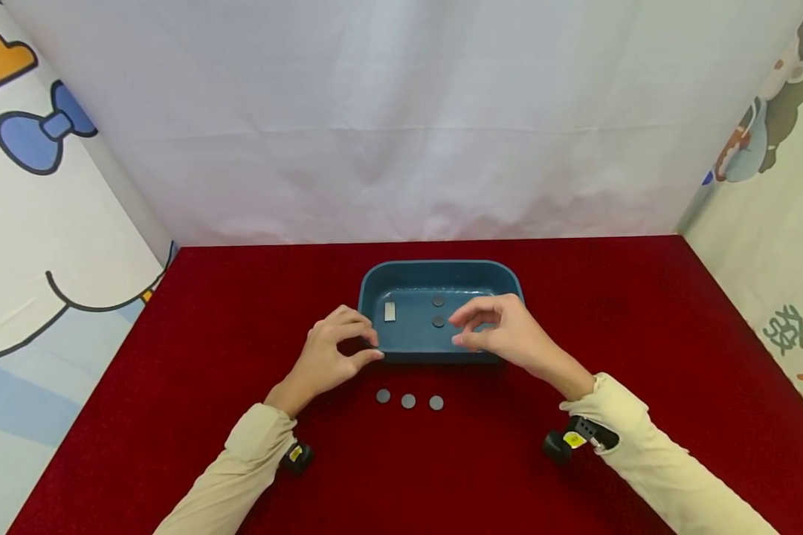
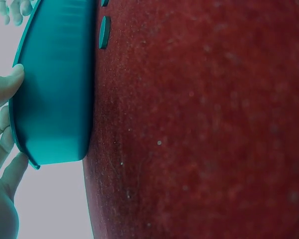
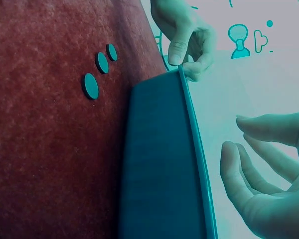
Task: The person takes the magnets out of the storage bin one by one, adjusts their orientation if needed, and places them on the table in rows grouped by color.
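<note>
A blue rectangular tray (image 1: 415, 358) stands on the red tabletop. My left hand (image 1: 331, 351) holds its near left corner, thumb at the front rim and fingers round the left side; the left wrist view shows the thumb on the tray's edge. Over the tray's right half is my right hand (image 1: 508, 333), thumb and fingers bent and apart with nothing between them. Inside the tray lie a small white rectangle (image 1: 389, 311) and two grey discs, a far disc (image 1: 438, 301) and a near disc (image 1: 438, 322). The right hand's fingertips are beside the near one.
In front of the tray lie three more grey discs in a row: a left disc (image 1: 384, 396), a middle disc (image 1: 409, 401) and a right disc (image 1: 436, 403). A white curtain (image 1: 415, 134) hangs behind the red tabletop (image 1: 274, 275). Printed cloths flank both sides.
</note>
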Demonstrator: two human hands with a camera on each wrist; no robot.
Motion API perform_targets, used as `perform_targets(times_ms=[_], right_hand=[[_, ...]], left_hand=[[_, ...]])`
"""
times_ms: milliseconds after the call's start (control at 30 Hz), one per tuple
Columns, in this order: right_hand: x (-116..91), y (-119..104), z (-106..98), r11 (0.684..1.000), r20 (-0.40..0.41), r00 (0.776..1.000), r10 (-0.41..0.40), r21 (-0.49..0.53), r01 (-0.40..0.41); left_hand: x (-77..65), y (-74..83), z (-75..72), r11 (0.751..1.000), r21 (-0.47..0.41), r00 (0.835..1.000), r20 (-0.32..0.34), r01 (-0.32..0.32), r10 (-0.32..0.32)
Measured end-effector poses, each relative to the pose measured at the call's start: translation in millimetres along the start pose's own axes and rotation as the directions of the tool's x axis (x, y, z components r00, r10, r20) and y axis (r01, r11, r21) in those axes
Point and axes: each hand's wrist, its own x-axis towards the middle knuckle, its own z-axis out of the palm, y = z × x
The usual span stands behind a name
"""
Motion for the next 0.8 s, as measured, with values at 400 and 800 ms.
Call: perform_targets(times_ms=[400, 800], right_hand=[[10.6, 4.4, -5.0, 0.997, -0.028, 0.998, 0.062, 0.043, -0.061], [24.9, 13.5, -5.1, 0.991, -0.025, 0.992, 0.126, 0.041, -0.125]], left_hand=[[0.1, 0.6, 0.4, 1.000, 0.006, 1.000, 0.000, 0.009, -0.009], [-0.1, -0.2, 0.3, 1.000, 0.017, 1.000, -0.003, 0.003, -0.003]])
